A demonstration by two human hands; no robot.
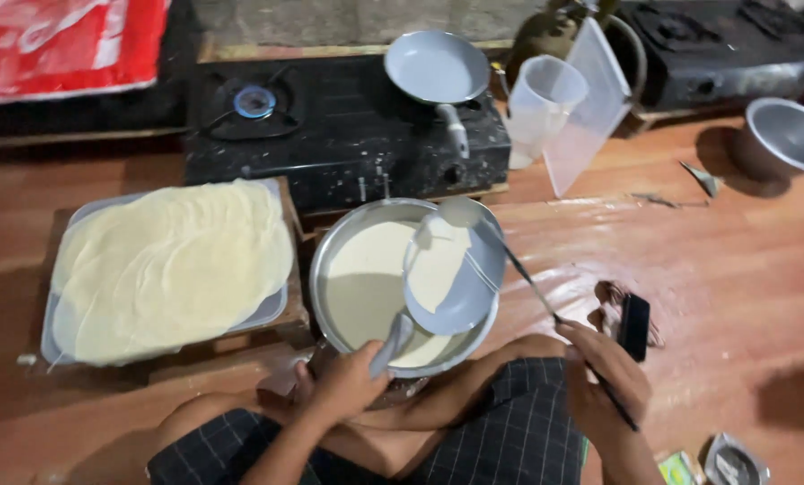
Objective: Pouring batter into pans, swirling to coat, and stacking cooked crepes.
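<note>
1. The left hand (pixel 348 382) is reaching forward from above the crossed legs, its fingers wrapping closed around the grey handle of a small frying pan (pixel 451 278).
2. The right hand (pixel 604 377) is hovering over the right knee, clenched on the thin dark handle of a ladle (pixel 460 213), the handle running up and to the left from the fist.
3. The small frying pan is tilting over a wide metal bowl of pale batter (pixel 366 278), well ahead of the gripping fingers; the ladle's cup is sitting at the pan's far edge, pouring a pale stream onto it.
4. A tray (pixel 61 310) to the left is carrying a stack of thin pale crepes (pixel 173 260).
5. A second grey pan (pixel 436 67) is resting on a black gas stove (pixel 348 135), a blue flame burning on its left burner.
6. A red-and-white printed sheet (pixel 61 45) is lying at the top left corner; small green and silver packets (pixel 711 465) are lying at the bottom right of the wooden floor (pixel 743 269).
</note>
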